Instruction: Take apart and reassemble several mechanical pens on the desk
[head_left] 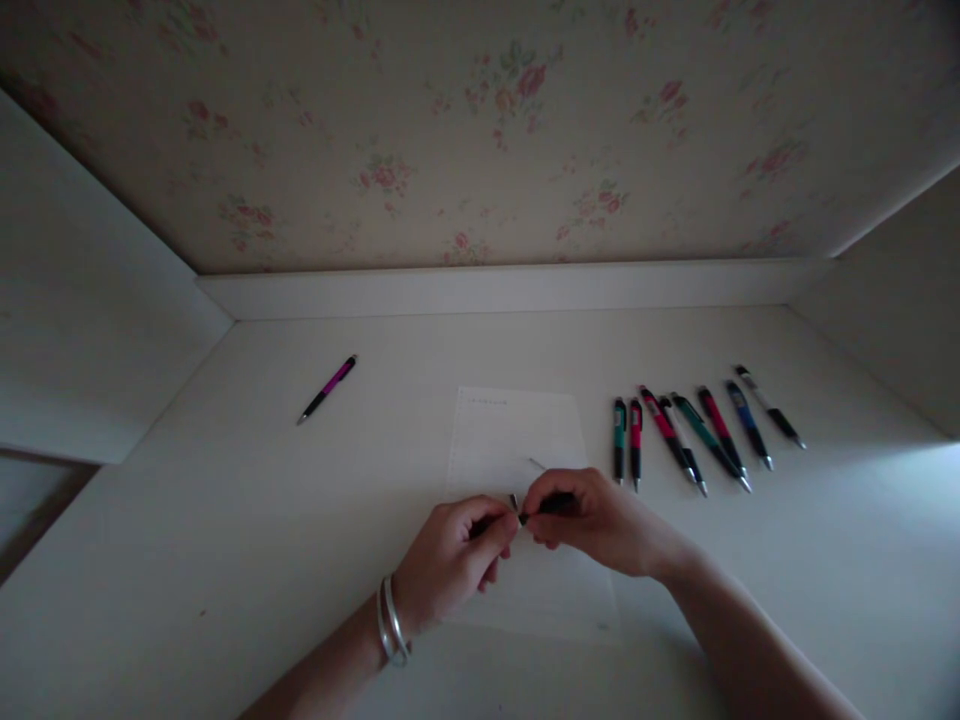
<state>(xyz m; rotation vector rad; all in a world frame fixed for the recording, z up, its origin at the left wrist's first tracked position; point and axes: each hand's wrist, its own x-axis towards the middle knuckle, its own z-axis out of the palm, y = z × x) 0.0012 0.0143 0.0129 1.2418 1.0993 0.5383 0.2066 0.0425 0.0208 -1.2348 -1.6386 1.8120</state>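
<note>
My left hand point(454, 550), with silver bangles at the wrist, is closed in a pinch on a dark pen part point(480, 526), mostly covered by the fingers. Opposite it, my right hand point(600, 522) grips a black pen barrel point(556, 502). The fingertips of both hands meet above a white sheet of paper point(510, 430). A small metallic piece point(513, 502) shows between them; which hand holds it I cannot tell. Just past the right fingertips, a thin light stick point(537, 464), like a pen refill, shows over the paper.
To the right several click pens lie side by side, among them a teal pen point(619, 440), a red pen point(666, 432), a blue pen point(748, 425) and a white pen point(771, 406). A purple pen point(328, 389) lies far left. White panels and a floral wall point(487, 150) bound the white table point(300, 540).
</note>
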